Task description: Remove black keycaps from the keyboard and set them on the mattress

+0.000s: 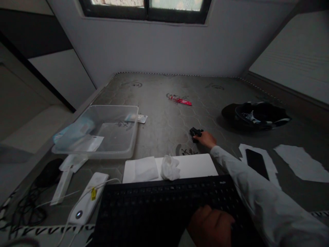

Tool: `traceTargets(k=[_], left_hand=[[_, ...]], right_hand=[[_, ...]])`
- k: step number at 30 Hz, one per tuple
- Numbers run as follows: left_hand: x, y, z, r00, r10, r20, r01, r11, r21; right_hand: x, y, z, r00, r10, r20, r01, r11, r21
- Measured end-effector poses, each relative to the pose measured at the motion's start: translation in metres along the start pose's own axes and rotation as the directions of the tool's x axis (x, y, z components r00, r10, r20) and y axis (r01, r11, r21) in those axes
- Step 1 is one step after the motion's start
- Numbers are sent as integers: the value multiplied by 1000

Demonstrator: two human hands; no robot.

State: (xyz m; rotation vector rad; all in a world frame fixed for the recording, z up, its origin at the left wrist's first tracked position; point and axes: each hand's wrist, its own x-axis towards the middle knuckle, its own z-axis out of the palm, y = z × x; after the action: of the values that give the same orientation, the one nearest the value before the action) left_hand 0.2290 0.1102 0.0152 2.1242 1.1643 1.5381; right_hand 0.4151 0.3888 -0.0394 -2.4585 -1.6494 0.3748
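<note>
My right hand point(207, 140) reaches forward over the grey patterned cloth, its fingers closed on a small black object point(195, 133) whose kind I cannot make out. Near the bottom, my left hand point(212, 224) is curled in deep shadow above a black keyboard point(164, 193). Whatever its fingers hold, if anything, is hidden. Behind the keyboard lies a flat white box or board point(192, 164), bearing a folded white tissue point(146, 168) and a crumpled tissue point(170, 167).
Left stands a clear plastic bin point(120, 154) with a pale blue packet inside. A white power strip point(89, 199), cables and a black mouse-like object point(50, 171) lie nearby. Right are a black helmet point(236, 116), a phone point(257, 163) and paper point(300, 161). A red strip point(183, 101) lies farther back.
</note>
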Motion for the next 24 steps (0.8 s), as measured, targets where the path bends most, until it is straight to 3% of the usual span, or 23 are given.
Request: traceTargets(k=[15, 24], left_hand=[[6, 3, -1, 998, 25, -50, -24, 999, 30], [7, 5, -2, 998, 9, -66, -6, 999, 42]], right_hand=[[-6, -4, -7, 999, -10, -49, 8, 1000, -28], [3, 14, -16, 993, -19, -119, 15, 999, -37]])
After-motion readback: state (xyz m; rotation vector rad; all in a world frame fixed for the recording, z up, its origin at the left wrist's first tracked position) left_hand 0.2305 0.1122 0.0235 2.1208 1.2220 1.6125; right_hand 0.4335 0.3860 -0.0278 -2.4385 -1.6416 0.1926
